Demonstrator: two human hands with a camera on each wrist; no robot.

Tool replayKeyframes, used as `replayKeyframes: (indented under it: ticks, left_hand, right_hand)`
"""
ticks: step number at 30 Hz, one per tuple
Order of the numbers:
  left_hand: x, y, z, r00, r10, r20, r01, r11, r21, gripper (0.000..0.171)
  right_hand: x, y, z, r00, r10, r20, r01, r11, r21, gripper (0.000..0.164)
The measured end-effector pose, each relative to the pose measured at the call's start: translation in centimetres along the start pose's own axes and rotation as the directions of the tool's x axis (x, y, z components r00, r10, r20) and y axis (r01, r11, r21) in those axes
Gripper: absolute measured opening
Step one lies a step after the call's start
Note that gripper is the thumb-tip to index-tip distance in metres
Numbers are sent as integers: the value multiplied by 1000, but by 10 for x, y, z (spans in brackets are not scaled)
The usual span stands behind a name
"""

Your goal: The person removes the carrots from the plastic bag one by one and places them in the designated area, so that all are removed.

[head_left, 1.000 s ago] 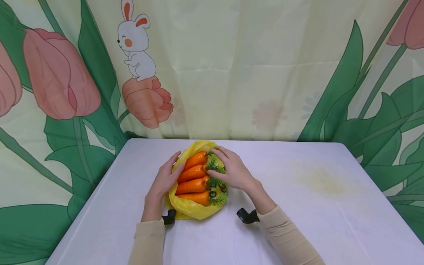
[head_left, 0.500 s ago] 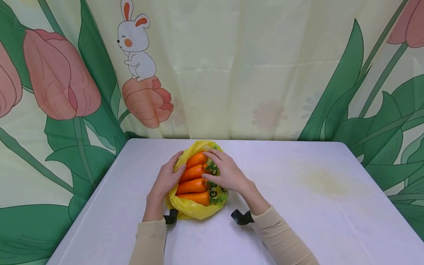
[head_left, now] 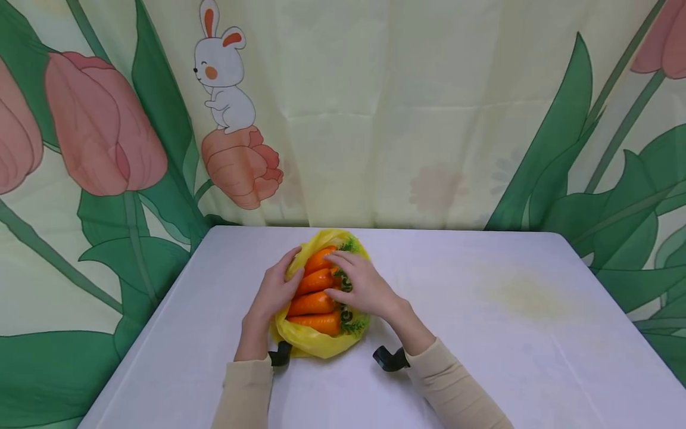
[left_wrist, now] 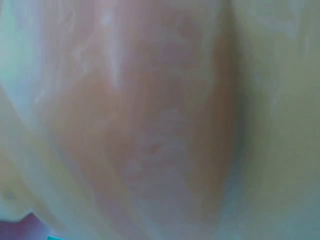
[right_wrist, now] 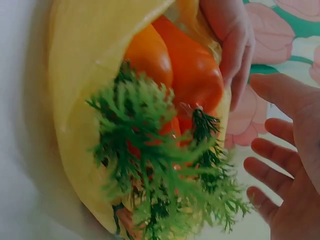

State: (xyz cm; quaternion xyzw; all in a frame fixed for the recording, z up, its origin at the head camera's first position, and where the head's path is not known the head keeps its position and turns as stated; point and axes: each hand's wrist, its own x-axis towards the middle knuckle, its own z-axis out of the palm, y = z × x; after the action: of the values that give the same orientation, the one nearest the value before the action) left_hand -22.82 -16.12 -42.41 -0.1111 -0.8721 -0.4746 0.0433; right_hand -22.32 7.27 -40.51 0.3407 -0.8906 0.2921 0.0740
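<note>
A yellow plastic bag (head_left: 308, 345) lies with its mouth spread, several orange carrots (head_left: 316, 305) side by side in it. Their green feathery tops (right_wrist: 145, 120) point right. My left hand (head_left: 273, 290) holds the bag's left rim, thumb on the carrot side. Over the tops and the carrots' thick ends, my right hand (head_left: 367, 289) reaches in from the right with fingers spread. The right wrist view shows the right hand's fingers apart beside the greens, gripping nothing. In the left wrist view the bag's film (left_wrist: 280, 125) fills the picture, blurred, with orange showing through.
The bag rests on a table with a white cloth (head_left: 482, 357), near its far edge. Behind hangs a curtain (head_left: 348, 119) printed with tulips and a rabbit. Black wrist cameras (head_left: 390, 358) sit low beside the forearms.
My right hand has moved left and slightly down, from the green tops to over the carrots' thick ends. My left hand has shifted slightly right, still at the bag's rim.
</note>
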Motion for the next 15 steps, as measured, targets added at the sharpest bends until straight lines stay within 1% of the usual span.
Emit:
replayKeyframes:
  ticks: [4, 7, 11, 15]
  left_hand:
    - [0, 1, 2, 1000, 30, -6, -29, 1000, 11, 52]
    - [1, 2, 3, 998, 54, -17, -53, 998, 26, 51]
    - [0, 3, 4, 998, 68, -16, -68, 997, 37, 50]
    - [0, 4, 5, 997, 71, -25, -70, 997, 41, 50]
  right_hand:
    - [0, -4, 3, 999, -49, -1, 49, 998, 32, 60]
    - [1, -5, 6, 997, -70, 26, 69, 997, 38, 59]
    - [2, -7, 11, 995, -75, 69, 73, 997, 36, 57]
    - [2, -9, 14, 993, -76, 86, 75, 997, 19, 53]
